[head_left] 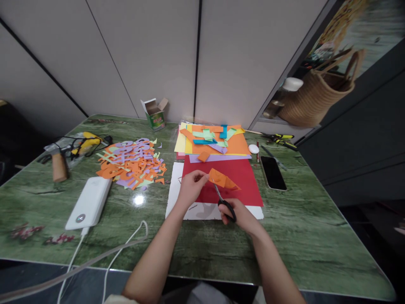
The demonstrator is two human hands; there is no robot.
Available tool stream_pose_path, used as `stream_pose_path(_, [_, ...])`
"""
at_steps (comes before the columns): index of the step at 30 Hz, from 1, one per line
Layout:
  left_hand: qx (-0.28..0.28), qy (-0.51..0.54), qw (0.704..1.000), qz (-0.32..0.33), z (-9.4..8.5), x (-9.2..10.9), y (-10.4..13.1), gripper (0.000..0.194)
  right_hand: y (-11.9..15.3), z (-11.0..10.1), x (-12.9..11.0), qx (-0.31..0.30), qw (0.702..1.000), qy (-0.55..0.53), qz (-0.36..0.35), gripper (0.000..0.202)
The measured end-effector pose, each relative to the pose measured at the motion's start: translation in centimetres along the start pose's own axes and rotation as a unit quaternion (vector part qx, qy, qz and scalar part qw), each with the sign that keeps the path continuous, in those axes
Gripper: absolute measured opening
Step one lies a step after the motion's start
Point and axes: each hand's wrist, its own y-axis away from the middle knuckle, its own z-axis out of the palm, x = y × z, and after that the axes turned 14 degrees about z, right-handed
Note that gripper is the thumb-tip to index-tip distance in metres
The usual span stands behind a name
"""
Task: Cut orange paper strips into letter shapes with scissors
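Hands: two, both above the table (303,236). Left hand (192,185): fingers pinched on the left end of one folded orange paper (225,181). Right hand (238,214): fingers closed round the black handles of one pair of scissors (231,211), blades reaching the lower left edge of the paper; whether they are parted cannot be told. The paper is held over one red sheet (249,177), which overlies one white sheet (174,190).

Beyond the red sheet: one stack of coloured sheets (243,145), orange uppermost over much of it. On the stack, two blue pieces (224,131), one lilac strip (220,148), and several green and orange pieces, overlapping, no firm count. One small orange square (203,156) lies at the near edge of the stack.

Left of the hands: one heap of paper cuttings (133,164), orange, lilac and pale green, too many to count; one white power bank (89,202) with one cable (76,251) plugged in; one wooden handle (59,167). Back of table: one opened box (155,119). Right side: one white oval object (253,148), one phone (274,173).
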Motion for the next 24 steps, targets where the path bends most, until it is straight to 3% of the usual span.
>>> stream_pose_path(9, [-0.038,0.019,0.999,0.007,0.40,-0.01,0.37,0.026,0.01,0.10,0.08,-0.011,1.000,-0.012,-0.017,0.035])
stream_pose_path(24, [-0.022,0.024,0.999,0.008,0.79,-0.59,0.46,0.026,-0.20,0.28,0.30,0.009,0.999,-0.007,-0.031,0.037])
